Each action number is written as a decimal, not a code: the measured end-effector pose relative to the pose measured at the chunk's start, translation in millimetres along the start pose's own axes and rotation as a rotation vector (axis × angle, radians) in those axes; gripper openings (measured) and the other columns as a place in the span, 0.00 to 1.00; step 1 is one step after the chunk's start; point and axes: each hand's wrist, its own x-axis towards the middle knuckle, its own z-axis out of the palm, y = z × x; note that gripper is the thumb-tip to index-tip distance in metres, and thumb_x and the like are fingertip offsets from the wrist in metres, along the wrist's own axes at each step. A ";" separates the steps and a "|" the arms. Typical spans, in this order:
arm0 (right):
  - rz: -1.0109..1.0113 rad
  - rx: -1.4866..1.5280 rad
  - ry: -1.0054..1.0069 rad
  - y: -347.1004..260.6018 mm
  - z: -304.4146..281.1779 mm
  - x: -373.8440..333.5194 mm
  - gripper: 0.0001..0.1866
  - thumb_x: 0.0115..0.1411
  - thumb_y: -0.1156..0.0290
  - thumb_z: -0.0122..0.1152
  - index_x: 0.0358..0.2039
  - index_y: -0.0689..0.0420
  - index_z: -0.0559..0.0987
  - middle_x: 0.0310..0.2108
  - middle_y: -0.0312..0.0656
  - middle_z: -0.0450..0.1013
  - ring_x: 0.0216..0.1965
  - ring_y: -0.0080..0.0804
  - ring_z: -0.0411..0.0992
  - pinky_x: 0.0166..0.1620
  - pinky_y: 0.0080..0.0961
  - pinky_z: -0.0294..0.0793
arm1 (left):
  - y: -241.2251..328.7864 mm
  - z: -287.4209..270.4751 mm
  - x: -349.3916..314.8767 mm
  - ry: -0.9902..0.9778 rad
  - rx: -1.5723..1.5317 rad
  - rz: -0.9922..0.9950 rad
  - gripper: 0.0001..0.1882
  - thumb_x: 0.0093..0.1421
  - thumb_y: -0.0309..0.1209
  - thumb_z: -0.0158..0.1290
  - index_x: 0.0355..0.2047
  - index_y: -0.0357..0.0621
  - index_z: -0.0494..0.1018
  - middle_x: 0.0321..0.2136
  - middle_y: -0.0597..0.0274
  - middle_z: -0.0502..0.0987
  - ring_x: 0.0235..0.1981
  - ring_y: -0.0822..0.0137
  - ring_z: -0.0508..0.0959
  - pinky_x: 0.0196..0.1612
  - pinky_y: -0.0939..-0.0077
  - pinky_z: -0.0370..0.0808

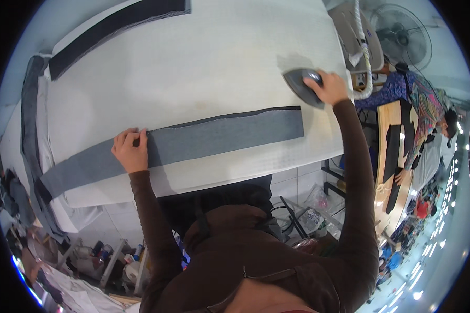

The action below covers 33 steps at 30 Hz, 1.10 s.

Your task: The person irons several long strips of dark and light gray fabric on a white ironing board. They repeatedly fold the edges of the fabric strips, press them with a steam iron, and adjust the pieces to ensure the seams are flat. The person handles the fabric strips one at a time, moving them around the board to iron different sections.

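Observation:
A long strip of grey fabric [219,133] with a dark folded upper edge lies across the white padded ironing table [209,68]. On the strip's upper edge, left of its middle, my left hand [130,149] pinches the fabric between thumb and fingers. My right hand [330,87] is wrapped round the handle of a dark grey iron [304,86]. The iron is beyond the strip's right end and apart from it, its pointed tip toward the left. Whether its soleplate lies flat on the cover cannot be made out.
A black strip [115,34] lies at the table's far left, and grey fabric [30,125] hangs over the left edge. A white wrapped hose [367,62] hangs near the right edge, with a fan [402,39] behind. At right, a co-worker [418,94] leans over a wooden table [384,172].

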 end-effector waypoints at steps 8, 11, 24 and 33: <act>-0.047 0.022 0.771 -54.9 -8.0 57.5 0.21 0.66 0.49 0.71 0.50 0.51 0.82 0.50 0.41 0.80 0.54 0.45 0.75 0.60 0.45 0.65 | -3.4 -10.7 15.1 -0.215 0.027 -0.054 0.09 0.60 0.37 0.71 0.36 0.50 0.84 0.40 0.68 0.84 0.48 0.59 0.80 0.53 0.58 0.72; 0.301 0.324 0.849 -54.9 26.3 -17.4 0.09 0.67 0.65 0.69 0.37 0.58 0.82 0.33 0.46 0.81 0.37 0.50 0.79 0.41 0.45 0.75 | -1.4 -17.0 23.0 -0.327 -0.005 -0.064 0.08 0.60 0.37 0.70 0.36 0.51 0.84 0.39 0.69 0.83 0.49 0.58 0.78 0.53 0.56 0.70; 0.668 0.650 0.305 -84.5 93.9 -110.7 0.17 0.64 0.59 0.75 0.33 0.62 0.85 0.26 0.47 0.83 0.27 0.37 0.80 0.35 0.35 0.78 | -4.3 -21.8 41.1 -0.554 0.128 0.161 0.07 0.61 0.33 0.66 0.37 0.52 0.79 0.39 0.67 0.79 0.53 0.53 0.73 0.62 0.49 0.63; 0.672 0.635 0.435 1.9 75.7 -134.8 0.15 0.66 0.62 0.76 0.32 0.62 0.85 0.23 0.38 0.79 0.26 0.22 0.73 0.34 0.26 0.73 | 39.7 -2.0 15.8 -0.470 -0.053 0.286 0.08 0.64 0.34 0.65 0.39 0.52 0.78 0.39 0.66 0.80 0.47 0.55 0.77 0.59 0.51 0.65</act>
